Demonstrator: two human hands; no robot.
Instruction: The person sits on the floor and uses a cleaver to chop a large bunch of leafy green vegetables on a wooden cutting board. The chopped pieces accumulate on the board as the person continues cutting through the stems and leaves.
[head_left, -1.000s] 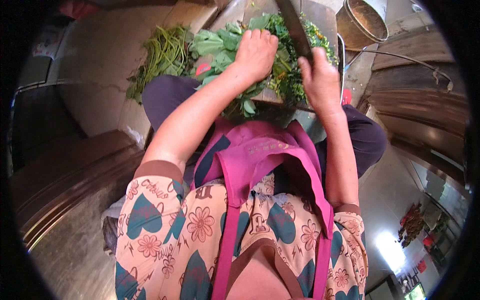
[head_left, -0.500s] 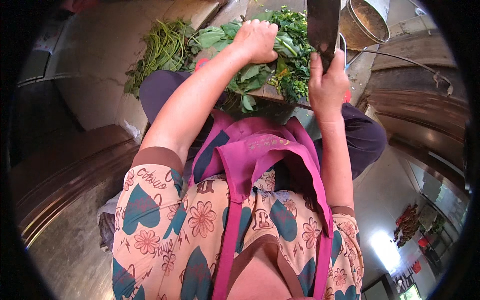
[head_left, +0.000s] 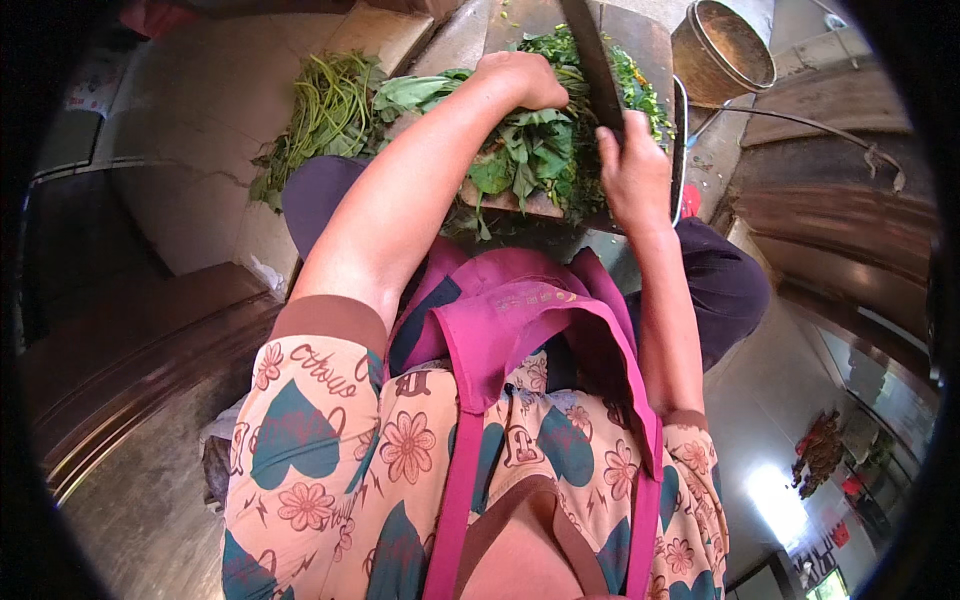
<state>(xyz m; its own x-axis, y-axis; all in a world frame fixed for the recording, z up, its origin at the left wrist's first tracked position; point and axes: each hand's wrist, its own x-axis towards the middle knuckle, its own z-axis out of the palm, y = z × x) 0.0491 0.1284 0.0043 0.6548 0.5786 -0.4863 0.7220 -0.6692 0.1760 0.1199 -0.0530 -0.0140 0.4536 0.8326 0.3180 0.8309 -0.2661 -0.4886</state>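
Note:
My right hand [head_left: 637, 175] grips the handle of a broad dark cleaver [head_left: 597, 75], its blade pointing away from me over the greens. On the wooden cutting board [head_left: 645, 35], my left hand [head_left: 525, 78] is closed on a bunch of leafy greens [head_left: 525, 155], just left of the blade. Chopped greens [head_left: 640, 90] are heaped under and right of the cleaver. Further left lies a pile of long green stems [head_left: 335, 100] with leaves. Whether the cutting edge touches the bunch I cannot tell.
At the back right stands a worn metal bucket [head_left: 715, 55]. A thin dark rod [head_left: 800, 115] runs rightward beside it. The board sits between my knees, with a metal rim [head_left: 682, 150] along its right side. Dark wooden furniture [head_left: 830, 200] flanks the right.
The cleaver has come down and left, turning from upright to a slant beside the bunch. My left hand has shifted slightly right along with the leaves.

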